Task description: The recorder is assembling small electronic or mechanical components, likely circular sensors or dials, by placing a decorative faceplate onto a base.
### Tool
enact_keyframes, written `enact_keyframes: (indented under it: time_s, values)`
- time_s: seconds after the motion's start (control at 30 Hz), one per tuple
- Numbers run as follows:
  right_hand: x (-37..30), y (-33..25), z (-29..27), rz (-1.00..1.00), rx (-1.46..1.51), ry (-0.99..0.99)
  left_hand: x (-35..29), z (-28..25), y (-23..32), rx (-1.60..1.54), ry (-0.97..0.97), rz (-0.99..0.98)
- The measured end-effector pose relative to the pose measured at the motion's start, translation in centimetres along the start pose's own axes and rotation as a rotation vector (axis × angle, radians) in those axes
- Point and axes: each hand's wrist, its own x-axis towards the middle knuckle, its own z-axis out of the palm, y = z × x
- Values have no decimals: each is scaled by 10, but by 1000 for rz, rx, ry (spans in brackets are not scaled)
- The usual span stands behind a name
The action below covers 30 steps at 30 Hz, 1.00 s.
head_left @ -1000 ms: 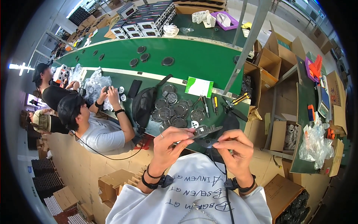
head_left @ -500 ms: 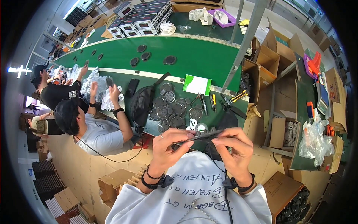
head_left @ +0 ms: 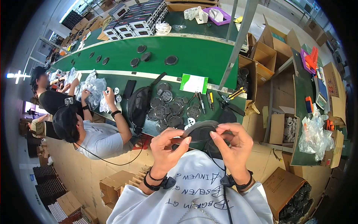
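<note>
Both hands hold a round black disc (head_left: 201, 131) by its edges, above my lap at the near edge of the workbench. My left hand (head_left: 168, 148) pinches its left rim between thumb and fingers. On the opposite side, the thumb and fingers of my right hand (head_left: 234, 145) close on the right rim. The disc's flat, dark face is tilted toward me. Just beyond it lies a pile of similar round dark discs (head_left: 175, 108) with holes in them. A white piece with black dots (head_left: 191, 122) rests beside the pile.
A green belt (head_left: 209, 48) carries several discs. Pliers (head_left: 194, 98), pens (head_left: 210, 100), a green-and-white sheet (head_left: 194, 83), a black bag (head_left: 138, 104) and a phone (head_left: 129, 89) lie on the bench. A co-worker (head_left: 97, 128) sits to my left. Open cartons (head_left: 265, 61) stand at the right.
The disc has turned from nearly edge-on to showing its flat face; both hands still grip it. The co-worker's hands have shifted, and discs on the belt have moved.
</note>
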Motion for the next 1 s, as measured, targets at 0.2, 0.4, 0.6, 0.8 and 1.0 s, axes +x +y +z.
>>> enact_keyframes:
  time_s: [0.2, 0.4, 0.6, 0.8, 1.0]
  values:
    - [12, -1, 1, 73, -63, 45, 2, 8, -4, -116, 53, -102]
    - [14, 26, -6, 179, 32, -94, 8, 14, -8, -161, 14, -252]
    - [41, 60, -36, 321, 26, 40, 11, 8, -35, -145, -20, -362]
    - [143, 179, -166, 275, 327, 454, 8, -13, -52, -100, -20, -383]
    - [79, 247, -191, 481, 75, 463, -3, -45, -91, 21, 107, -422]
